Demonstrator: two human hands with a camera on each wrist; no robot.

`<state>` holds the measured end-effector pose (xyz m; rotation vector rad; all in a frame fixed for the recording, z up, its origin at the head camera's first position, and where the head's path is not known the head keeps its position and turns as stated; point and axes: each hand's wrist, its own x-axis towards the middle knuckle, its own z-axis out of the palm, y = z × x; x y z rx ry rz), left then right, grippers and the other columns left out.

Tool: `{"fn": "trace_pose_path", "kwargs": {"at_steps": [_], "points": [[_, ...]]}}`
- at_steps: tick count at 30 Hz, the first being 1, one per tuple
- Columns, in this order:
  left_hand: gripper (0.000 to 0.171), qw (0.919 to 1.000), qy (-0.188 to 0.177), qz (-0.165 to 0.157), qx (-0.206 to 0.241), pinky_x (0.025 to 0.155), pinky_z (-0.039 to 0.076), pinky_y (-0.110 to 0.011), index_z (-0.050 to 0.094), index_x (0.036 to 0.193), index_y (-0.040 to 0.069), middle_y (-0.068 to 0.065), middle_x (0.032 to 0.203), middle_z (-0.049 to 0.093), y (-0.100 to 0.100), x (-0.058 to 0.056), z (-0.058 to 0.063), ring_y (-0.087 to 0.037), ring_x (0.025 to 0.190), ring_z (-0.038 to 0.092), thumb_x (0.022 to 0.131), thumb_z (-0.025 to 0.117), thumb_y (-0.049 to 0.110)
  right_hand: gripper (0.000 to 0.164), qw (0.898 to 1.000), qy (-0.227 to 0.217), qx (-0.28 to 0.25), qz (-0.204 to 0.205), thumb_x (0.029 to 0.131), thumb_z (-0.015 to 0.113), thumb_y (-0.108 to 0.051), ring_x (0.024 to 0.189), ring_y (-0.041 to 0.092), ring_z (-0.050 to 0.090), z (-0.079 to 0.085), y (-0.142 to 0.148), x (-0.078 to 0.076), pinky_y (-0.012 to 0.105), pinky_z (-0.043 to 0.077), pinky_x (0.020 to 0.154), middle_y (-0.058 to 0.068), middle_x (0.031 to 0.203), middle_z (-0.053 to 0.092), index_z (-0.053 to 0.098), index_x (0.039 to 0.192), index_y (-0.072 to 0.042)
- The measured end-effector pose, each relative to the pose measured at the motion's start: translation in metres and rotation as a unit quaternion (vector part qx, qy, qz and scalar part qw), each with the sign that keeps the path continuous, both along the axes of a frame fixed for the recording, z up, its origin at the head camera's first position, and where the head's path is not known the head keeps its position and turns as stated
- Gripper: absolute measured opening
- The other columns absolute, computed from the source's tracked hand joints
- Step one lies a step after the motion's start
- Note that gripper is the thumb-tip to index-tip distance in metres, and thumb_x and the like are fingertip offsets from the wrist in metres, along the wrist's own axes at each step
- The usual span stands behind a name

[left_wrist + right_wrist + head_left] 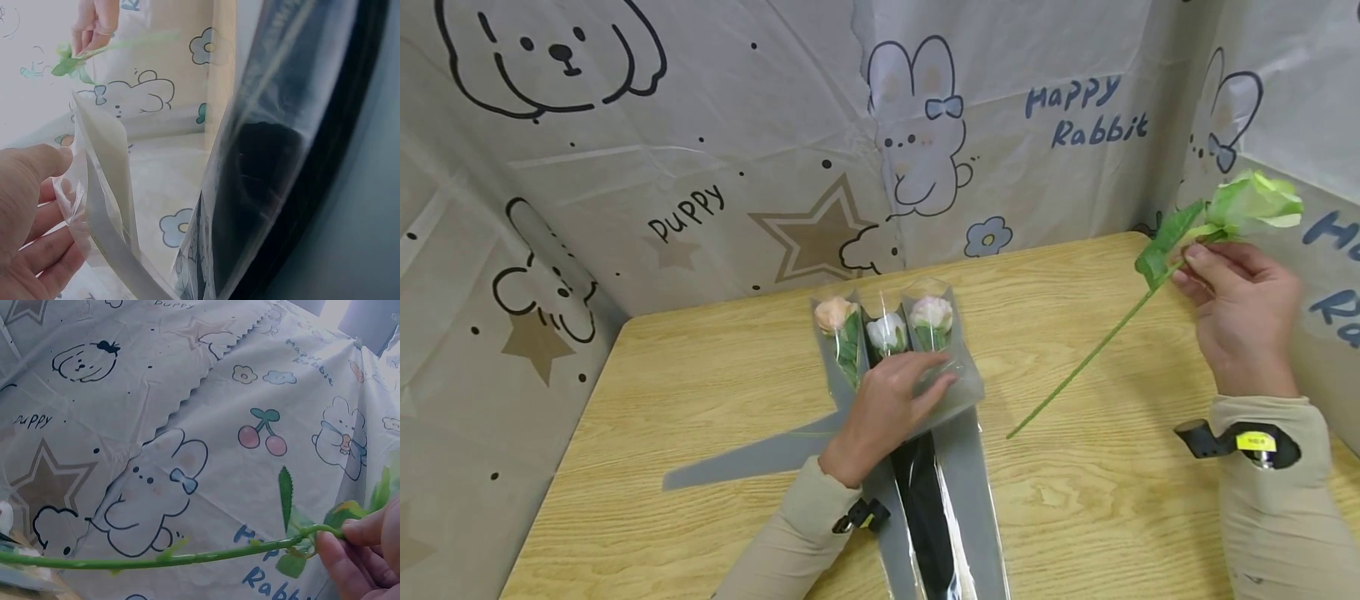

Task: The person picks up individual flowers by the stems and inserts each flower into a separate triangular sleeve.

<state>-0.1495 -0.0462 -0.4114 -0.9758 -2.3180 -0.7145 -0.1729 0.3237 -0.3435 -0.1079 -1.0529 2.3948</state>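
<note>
My right hand (1247, 308) pinches a pale green and white rose (1255, 200) just under its bloom. The long green stem (156, 559) slants down to the left above the table. My left hand (887, 408) holds the edge of a grey and clear flower sleeve (103, 187) between thumb and fingers. Beside that hand, three blooms stand in sleeves: a peach flower (835, 315), a white flower (887, 332) and a pale pink flower (932, 313). My left palm and wrist hide part of the sleeves.
The sleeves lie on a wood-grain table (1097, 500), their grey and black lengths (917, 492) running to the near edge. A grey strip (737, 458) sticks out leftward. Printed cloth walls (760, 167) stand behind the table and at both sides.
</note>
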Motion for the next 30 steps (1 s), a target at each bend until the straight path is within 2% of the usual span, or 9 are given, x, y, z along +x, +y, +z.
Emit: {"fn": "trace_pose_path", "kwargs": {"at_steps": [7, 11, 20, 27, 30], "points": [[0.025, 1.0, 0.0, 0.0, -0.008, 0.089, 0.064, -0.031, 0.076, 0.114, 0.007, -0.005, 0.108, 0.081, 0.001, 0.001, -0.001, -0.018, 0.099, 0.078, 0.096, 0.076, 0.023, 0.017, 0.994, 0.042, -0.076, -0.062, 0.085, 0.069, 0.022, 0.066, 0.026, 0.073, 0.008, -0.002, 0.002, 0.031, 0.063, 0.056, 0.02, 0.085, 0.073, 0.063, 0.098, 0.014], [0.025, 0.9999, -0.002, 0.001, -0.014, 0.088, 0.064, -0.031, 0.076, 0.115, 0.007, -0.005, 0.108, 0.081, 0.001, 0.001, -0.001, -0.018, 0.098, 0.078, 0.096, 0.076, 0.024, 0.019, 0.991, 0.059, -0.083, -0.082, 0.086, 0.07, 0.02, 0.068, 0.027, 0.073, 0.012, -0.002, 0.005, 0.031, 0.064, 0.059, 0.021, 0.088, 0.072, 0.063, 0.103, 0.014], [0.025, 0.9999, -0.001, -0.004, -0.014, 0.083, 0.064, -0.029, 0.076, 0.115, 0.007, -0.005, 0.108, 0.081, 0.002, 0.002, -0.002, -0.017, 0.095, 0.079, 0.096, 0.076, 0.023, 0.027, 0.991, 0.063, -0.085, -0.08, 0.088, 0.07, 0.016, 0.075, 0.027, 0.07, 0.016, -0.008, 0.008, 0.031, 0.066, 0.067, 0.02, 0.099, 0.071, 0.062, 0.113, 0.013], [0.026, 0.9999, 0.005, -0.008, -0.012, 0.083, 0.064, -0.028, 0.076, 0.115, 0.007, -0.005, 0.108, 0.081, 0.002, 0.002, -0.002, -0.017, 0.096, 0.079, 0.095, 0.076, 0.024, 0.023, 0.991, 0.07, -0.086, -0.074, 0.088, 0.068, 0.018, 0.071, 0.027, 0.068, 0.013, -0.018, 0.007, 0.031, 0.065, 0.063, 0.02, 0.094, 0.069, 0.061, 0.11, 0.013], [0.025, 0.9999, 0.007, -0.009, -0.008, 0.084, 0.064, -0.028, 0.076, 0.114, 0.007, -0.006, 0.107, 0.081, 0.002, 0.002, -0.002, -0.017, 0.096, 0.079, 0.095, 0.076, 0.023, 0.025, 0.992, 0.064, -0.089, -0.055, 0.088, 0.067, 0.018, 0.072, 0.027, 0.069, 0.011, -0.025, 0.006, 0.032, 0.065, 0.064, 0.019, 0.094, 0.068, 0.061, 0.112, 0.012]]}}
